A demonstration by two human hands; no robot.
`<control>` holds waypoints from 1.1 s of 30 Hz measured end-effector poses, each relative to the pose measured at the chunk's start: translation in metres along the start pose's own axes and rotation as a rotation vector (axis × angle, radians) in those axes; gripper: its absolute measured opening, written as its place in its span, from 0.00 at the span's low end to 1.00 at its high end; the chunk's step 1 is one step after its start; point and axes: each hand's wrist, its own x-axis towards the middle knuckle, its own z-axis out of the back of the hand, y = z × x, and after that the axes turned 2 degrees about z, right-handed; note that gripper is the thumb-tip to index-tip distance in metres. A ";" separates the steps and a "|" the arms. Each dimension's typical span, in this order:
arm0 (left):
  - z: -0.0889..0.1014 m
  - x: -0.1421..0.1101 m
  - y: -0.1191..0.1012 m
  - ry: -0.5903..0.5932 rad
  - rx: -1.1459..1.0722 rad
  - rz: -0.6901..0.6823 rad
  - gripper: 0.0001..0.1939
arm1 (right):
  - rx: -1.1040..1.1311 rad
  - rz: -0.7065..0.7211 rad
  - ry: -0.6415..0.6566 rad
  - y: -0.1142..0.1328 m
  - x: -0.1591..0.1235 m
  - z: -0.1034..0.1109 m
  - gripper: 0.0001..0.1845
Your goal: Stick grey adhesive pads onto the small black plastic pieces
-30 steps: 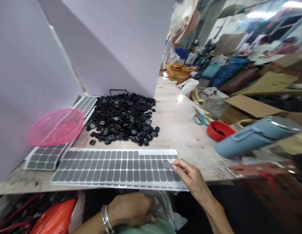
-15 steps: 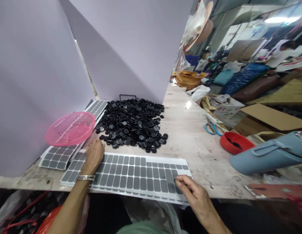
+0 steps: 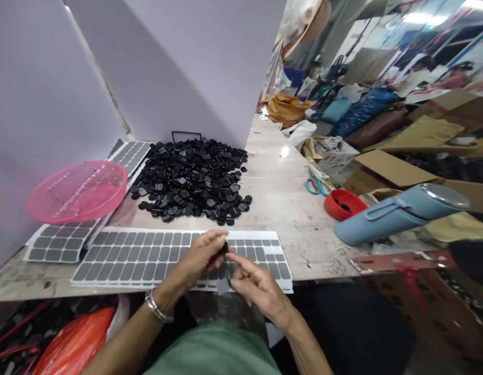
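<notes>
My left hand (image 3: 204, 255) pinches a small black plastic piece (image 3: 225, 248) between thumb and fingers. Close beside it, my right hand (image 3: 261, 289) is closed with a grey sticker (image 3: 223, 286) at its thumb and fingertips; its index finger points at the black piece and seems to touch it. Both hands are over the front edge of a sheet of grey rectangular stickers (image 3: 138, 254), which lies flat along the table's front. A few white gaps show at the sheet's right end. Behind it spreads a heap of similar black pieces (image 3: 190, 179).
A pink plastic basket (image 3: 79, 192) rests on more sticker sheets (image 3: 58, 242) at the left. To the right are blue scissors (image 3: 315, 185), a red bowl (image 3: 343, 204) with dark pieces inside, and a blue bottle (image 3: 397, 213) lying tilted. A pale partition (image 3: 179, 67) stands behind the heap.
My left hand has come from beside the basket to the middle, now with a black piece. My right hand has left the sheet's right end and moved inward with a grey sticker. The view has shifted.
</notes>
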 end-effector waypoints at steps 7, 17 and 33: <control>-0.015 -0.001 0.017 0.208 -0.093 0.126 0.24 | 0.035 -0.073 -0.042 -0.013 -0.008 0.018 0.28; -0.016 0.001 0.023 0.169 0.040 0.024 0.23 | -0.037 -0.064 -0.032 -0.003 -0.009 0.020 0.23; -0.023 0.003 0.021 0.137 -0.095 0.075 0.23 | -0.759 0.422 -0.459 -0.004 0.001 0.008 0.13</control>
